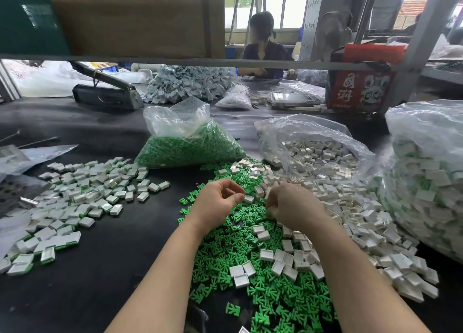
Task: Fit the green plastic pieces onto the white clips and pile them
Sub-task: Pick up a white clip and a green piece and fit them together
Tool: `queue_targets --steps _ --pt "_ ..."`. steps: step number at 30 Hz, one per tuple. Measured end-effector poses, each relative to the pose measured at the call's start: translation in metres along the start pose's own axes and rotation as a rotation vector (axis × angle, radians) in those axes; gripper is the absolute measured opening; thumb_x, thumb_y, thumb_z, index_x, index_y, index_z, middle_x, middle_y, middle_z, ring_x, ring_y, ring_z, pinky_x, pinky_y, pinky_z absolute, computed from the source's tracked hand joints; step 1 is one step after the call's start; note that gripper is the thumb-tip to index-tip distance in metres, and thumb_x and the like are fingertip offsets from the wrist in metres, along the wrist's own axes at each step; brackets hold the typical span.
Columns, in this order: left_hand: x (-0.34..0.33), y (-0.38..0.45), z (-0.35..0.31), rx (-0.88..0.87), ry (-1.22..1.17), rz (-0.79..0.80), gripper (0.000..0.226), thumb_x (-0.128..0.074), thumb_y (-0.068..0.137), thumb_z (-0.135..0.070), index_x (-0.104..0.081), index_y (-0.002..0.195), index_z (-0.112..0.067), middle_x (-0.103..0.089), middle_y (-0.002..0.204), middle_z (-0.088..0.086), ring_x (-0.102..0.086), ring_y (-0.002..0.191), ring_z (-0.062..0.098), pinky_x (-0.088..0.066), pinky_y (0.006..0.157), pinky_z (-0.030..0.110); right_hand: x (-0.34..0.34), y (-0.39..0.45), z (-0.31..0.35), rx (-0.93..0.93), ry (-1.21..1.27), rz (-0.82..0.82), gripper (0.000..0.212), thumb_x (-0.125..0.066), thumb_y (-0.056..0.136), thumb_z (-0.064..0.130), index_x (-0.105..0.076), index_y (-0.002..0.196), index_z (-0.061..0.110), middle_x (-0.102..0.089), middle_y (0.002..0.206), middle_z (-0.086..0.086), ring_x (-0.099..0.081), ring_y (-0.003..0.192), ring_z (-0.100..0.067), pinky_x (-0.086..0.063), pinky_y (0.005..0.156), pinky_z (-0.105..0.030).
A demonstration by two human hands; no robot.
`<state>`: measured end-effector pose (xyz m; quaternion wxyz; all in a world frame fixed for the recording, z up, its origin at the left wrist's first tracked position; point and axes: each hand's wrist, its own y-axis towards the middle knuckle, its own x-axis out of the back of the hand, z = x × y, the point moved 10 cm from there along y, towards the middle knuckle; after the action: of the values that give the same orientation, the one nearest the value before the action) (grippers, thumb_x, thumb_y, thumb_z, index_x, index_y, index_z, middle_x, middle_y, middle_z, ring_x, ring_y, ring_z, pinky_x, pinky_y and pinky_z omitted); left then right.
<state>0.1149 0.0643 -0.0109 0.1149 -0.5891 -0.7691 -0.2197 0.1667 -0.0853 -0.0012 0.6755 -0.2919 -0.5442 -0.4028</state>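
Note:
Loose green plastic pieces point(273, 295) cover the dark table in front of me, mixed with loose white clips point(355, 207) spilling from the right. My left hand point(218, 202) hovers over the green pieces and pinches a white clip point(248, 199) between thumb and fingertips. My right hand point(290, 205) is just right of it, fingers curled down into the mixed pieces; what it holds is hidden. A spread of assembled white-and-green clips point(75, 202) lies on the left.
A clear bag of green pieces point(190, 145) stands behind the hands, a bag of white clips point(315, 152) to its right, and a large bag of assembled clips point(426, 177) at far right. A person sits across the table. A red box point(355, 87) stands at back right.

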Motion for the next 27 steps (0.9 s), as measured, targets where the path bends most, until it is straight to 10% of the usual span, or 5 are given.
queue_targets --steps 7,13,22,27 --pt "0.002 0.0 0.001 -0.019 0.191 -0.059 0.016 -0.065 0.092 -0.014 -0.067 0.101 -0.027 -0.06 0.087 -0.007 -0.059 0.074 0.009 -0.05 0.069 0.023 -0.011 0.003 0.023 0.096 -0.001 -0.077 0.035 -0.047 0.099 0.041 -0.051 0.134 0.042 -0.055 0.129 0.003 -0.048 0.123 -0.02 -0.047 0.102 -0.042" --pt "-0.016 0.001 0.002 -0.011 0.436 0.029 0.035 -0.067 0.091 -0.026 -0.066 0.127 -0.025 -0.051 0.104 -0.006 -0.059 0.101 0.02 -0.046 0.1 0.04 -0.012 0.003 0.032 0.123 0.019 -0.123 0.025 -0.054 0.096 0.037 -0.066 0.114 0.025 -0.06 0.114 0.003 -0.053 0.113 -0.018 -0.047 0.097 -0.038" --pt "0.0 -0.001 -0.006 -0.055 0.076 -0.086 0.012 -0.074 0.086 -0.014 -0.076 0.091 -0.025 -0.075 0.081 -0.013 -0.068 0.076 0.0 -0.055 0.075 0.027 0.018 -0.006 0.018 0.072 0.422 -0.292 0.022 -0.08 0.079 0.032 -0.075 0.096 0.018 -0.074 0.085 0.004 -0.067 0.071 -0.009 -0.058 0.073 -0.029" --pt "0.022 -0.001 0.002 -0.005 -0.064 -0.25 0.017 -0.08 0.08 -0.027 -0.065 0.074 -0.021 -0.071 0.07 -0.004 -0.066 0.067 0.011 -0.056 0.067 0.035 -0.011 -0.002 0.019 0.106 0.394 0.11 0.029 -0.08 0.076 0.039 -0.072 0.1 0.025 -0.066 0.085 0.014 -0.062 0.074 0.001 -0.048 0.065 -0.014"
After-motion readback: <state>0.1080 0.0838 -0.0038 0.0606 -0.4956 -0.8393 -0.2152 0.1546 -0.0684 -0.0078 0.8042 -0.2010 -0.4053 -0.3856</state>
